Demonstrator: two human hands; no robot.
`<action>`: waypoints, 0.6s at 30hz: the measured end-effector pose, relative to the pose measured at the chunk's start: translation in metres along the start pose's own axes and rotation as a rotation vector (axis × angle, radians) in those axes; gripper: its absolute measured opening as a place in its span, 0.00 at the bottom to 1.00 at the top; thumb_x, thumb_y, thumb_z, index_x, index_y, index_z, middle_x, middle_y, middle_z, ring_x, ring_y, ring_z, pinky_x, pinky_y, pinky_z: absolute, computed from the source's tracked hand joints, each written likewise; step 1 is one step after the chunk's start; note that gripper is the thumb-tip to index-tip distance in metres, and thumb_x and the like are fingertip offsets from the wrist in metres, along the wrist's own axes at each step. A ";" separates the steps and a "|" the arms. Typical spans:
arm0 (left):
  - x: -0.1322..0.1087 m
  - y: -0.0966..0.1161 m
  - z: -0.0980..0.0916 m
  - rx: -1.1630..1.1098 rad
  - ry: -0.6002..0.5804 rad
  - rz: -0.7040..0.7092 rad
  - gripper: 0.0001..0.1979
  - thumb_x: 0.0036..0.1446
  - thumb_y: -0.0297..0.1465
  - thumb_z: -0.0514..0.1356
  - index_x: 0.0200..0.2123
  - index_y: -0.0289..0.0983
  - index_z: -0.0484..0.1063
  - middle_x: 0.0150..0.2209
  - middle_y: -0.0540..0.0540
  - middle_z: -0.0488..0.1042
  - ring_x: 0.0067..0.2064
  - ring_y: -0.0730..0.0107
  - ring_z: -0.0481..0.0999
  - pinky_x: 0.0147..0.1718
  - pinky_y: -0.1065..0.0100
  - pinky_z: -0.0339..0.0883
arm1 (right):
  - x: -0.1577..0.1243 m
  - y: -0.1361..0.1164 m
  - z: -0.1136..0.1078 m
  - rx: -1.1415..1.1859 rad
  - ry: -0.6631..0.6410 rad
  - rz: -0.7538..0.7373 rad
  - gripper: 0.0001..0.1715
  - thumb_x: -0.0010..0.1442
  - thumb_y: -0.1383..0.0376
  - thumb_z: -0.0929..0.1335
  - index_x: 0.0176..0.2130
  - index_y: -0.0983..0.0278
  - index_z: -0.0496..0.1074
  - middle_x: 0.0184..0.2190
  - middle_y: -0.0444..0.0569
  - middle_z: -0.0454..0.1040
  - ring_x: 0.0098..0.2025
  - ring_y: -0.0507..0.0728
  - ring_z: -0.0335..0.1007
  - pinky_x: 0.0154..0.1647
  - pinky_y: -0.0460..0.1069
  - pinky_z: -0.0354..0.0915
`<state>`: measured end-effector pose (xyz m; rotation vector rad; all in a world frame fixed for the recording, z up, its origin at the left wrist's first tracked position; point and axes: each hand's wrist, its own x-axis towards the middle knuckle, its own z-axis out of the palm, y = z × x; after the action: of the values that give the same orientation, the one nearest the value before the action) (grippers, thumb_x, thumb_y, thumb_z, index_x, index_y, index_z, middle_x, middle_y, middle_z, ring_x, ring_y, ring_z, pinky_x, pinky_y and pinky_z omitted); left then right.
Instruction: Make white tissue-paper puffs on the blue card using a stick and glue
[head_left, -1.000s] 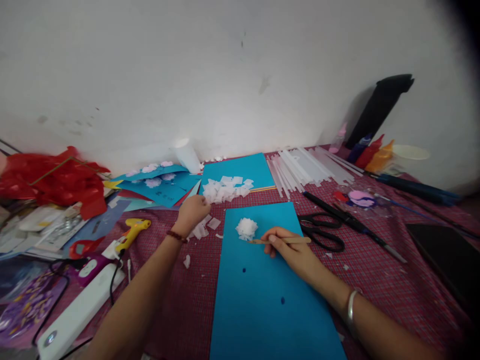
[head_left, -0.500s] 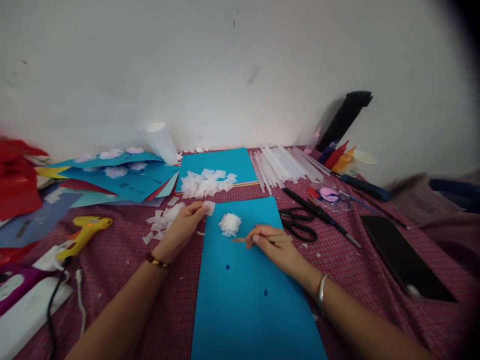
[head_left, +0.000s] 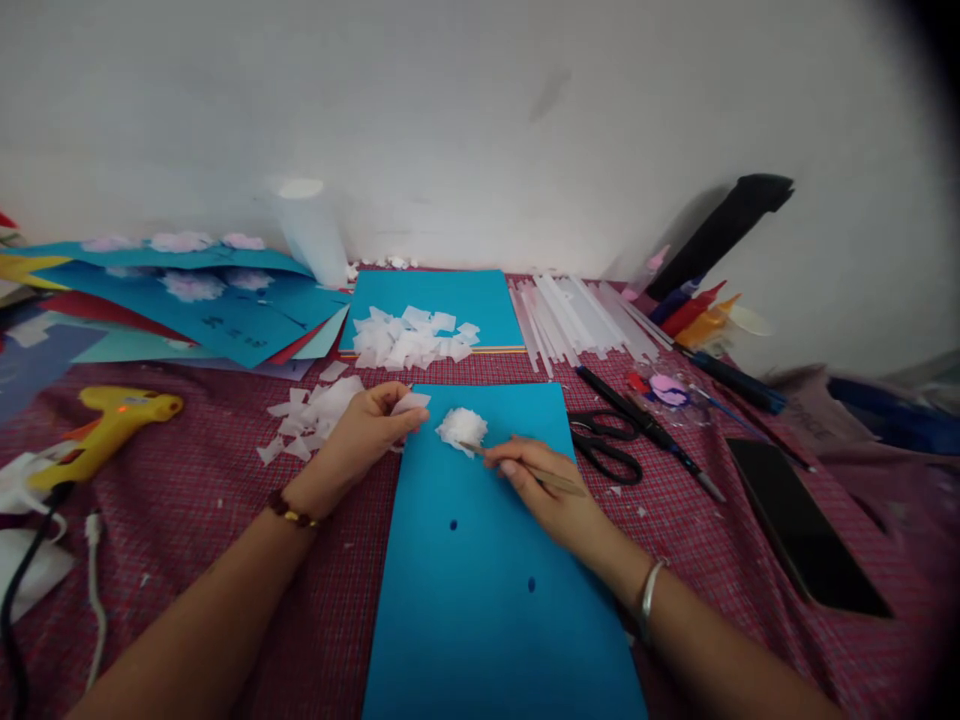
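Note:
My left hand (head_left: 384,415) pinches a small white paper square (head_left: 410,402) by the left edge of a blue sheet (head_left: 472,610). Closed around a thin wooden stick (head_left: 553,480), my right hand (head_left: 541,482) rests over the sheet's right side. The stick's tip touches the lower edge of a fluffy white paper cluster (head_left: 463,428) on the sheet. Two small dark blue dots lie lower on the sheet. Loose white paper squares (head_left: 319,412) are heaped left of my left hand.
More squares (head_left: 405,338) lie on a blue stack (head_left: 442,288) behind. Black scissors (head_left: 609,445), a black-handled knife (head_left: 652,430), glue sticks (head_left: 577,315) and a phone (head_left: 806,525) are right. At left are a yellow glue gun (head_left: 112,430) and layered coloured sheets (head_left: 247,320).
The stick in my right hand has moved up from below the white cluster to its lower edge. My left hand still holds the paper square, now more tilted. The view has shifted slightly.

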<state>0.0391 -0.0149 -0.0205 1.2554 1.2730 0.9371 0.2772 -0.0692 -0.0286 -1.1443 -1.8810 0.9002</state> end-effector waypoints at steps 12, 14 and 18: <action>0.000 0.008 -0.011 0.345 -0.290 0.151 0.11 0.55 0.37 0.56 0.28 0.37 0.73 0.31 0.49 0.70 0.29 0.72 0.66 0.28 0.71 0.62 | 0.002 0.004 -0.002 0.071 -0.019 0.135 0.13 0.65 0.61 0.62 0.40 0.60 0.75 0.35 0.46 0.78 0.36 0.54 0.72 0.39 0.49 0.67; -0.005 0.013 -0.016 0.334 -0.406 0.147 0.12 0.57 0.37 0.55 0.28 0.37 0.73 0.30 0.49 0.70 0.29 0.71 0.66 0.29 0.71 0.62 | 0.002 0.004 -0.001 0.081 -0.023 0.136 0.13 0.65 0.61 0.62 0.41 0.60 0.74 0.35 0.46 0.78 0.36 0.54 0.72 0.38 0.48 0.67; -0.017 0.018 -0.012 0.369 -0.580 0.071 0.11 0.58 0.35 0.54 0.39 0.40 0.75 0.26 0.51 0.69 0.27 0.72 0.66 0.25 0.73 0.59 | 0.002 0.004 0.000 0.077 -0.018 0.139 0.13 0.64 0.62 0.62 0.41 0.60 0.75 0.35 0.46 0.78 0.37 0.55 0.73 0.38 0.49 0.66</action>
<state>0.0283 -0.0274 0.0015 1.7129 0.9578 0.3377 0.2781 -0.0658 -0.0318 -1.2354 -1.7821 1.0539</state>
